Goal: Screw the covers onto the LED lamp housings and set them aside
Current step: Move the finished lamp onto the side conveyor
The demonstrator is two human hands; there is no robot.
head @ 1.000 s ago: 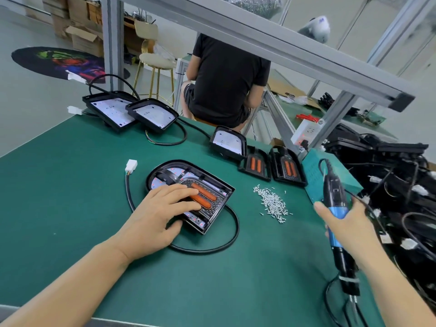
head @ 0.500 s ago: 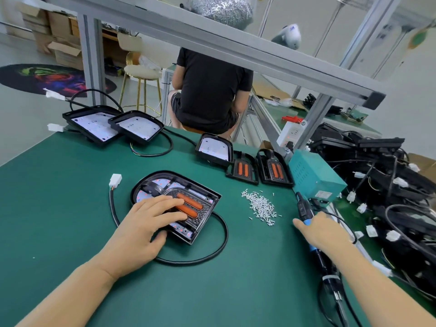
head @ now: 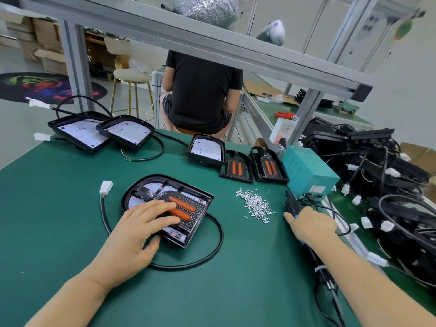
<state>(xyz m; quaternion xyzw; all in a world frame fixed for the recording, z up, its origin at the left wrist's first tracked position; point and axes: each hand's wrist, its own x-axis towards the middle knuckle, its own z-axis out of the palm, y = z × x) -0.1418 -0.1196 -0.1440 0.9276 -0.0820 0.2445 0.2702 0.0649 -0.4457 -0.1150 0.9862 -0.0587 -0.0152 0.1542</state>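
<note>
- Left hand (head: 132, 234) flat on cover (head: 182, 210), fingers straight, pressing it into the lamp housing (head: 144, 192) at table (head: 59, 208) centre.
- Right hand (head: 311, 224) curled round electric screwdriver (head: 292, 206), laid on the table at 3 o'clock of the housing.
- Screw pile (head: 256, 205) between the hands.
- Spare covers (head: 236, 167) at 1 o'clock, beside teal power box (head: 306, 173).
- Open housings (head: 103, 132) at 11 o'clock.
</note>
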